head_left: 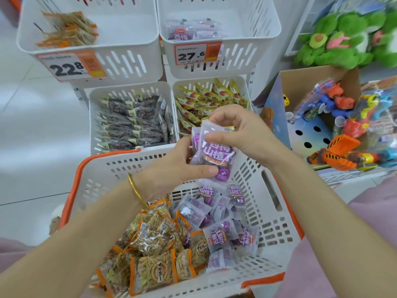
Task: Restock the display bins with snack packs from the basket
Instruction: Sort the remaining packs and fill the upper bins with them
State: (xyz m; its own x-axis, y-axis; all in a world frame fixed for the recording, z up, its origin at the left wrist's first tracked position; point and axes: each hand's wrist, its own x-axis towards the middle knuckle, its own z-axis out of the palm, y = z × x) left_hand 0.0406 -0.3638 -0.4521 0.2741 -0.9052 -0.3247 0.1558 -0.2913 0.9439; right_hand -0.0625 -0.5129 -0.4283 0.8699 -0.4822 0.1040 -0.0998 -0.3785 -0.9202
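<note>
Over the far edge of the basket point(133, 168), both hands are up with a little stack of purple packs point(217, 153) between them, at least two by the look of it. The left hand point(178, 166) grips the stack from the lower left, fingers point(204, 169) curled round with the thumb pressed across the front near the bottom. The right hand point(238, 130) has it from the top right, thumb flat on the front and the other fingers bent over the top edge. So both are closed on the packs. There's a gold bangle point(134, 188) on the left wrist.

Down in the basket, which is white with orange trim, the loose purple packs point(223, 216) are piled toward the right wall. The orange-edged packs point(154, 244) of pale crunchy-looking snacks fill the near left side, and the two piles touch in the middle.

Beyond the basket are four white slotted bins in two tiers. The upper right bin point(242, 52) has a few matching purple packs at the back point(189, 31) and a 27.6 price tag point(191, 54) on its front wall. The upper left bin point(129, 61) holds some orange-trimmed packs point(68, 29) in its back left corner and carries a 22.8 tag point(68, 66). The lower left bin point(129, 84) is pretty full of dark packs point(133, 123), and the lower right bin point(204, 84) has yellow packs point(204, 100), partly hidden behind the right hand.

Off to the right, a cardboard box point(318, 76) holds plastic toys point(348, 117), with green plush toys point(348, 37) behind it.
</note>
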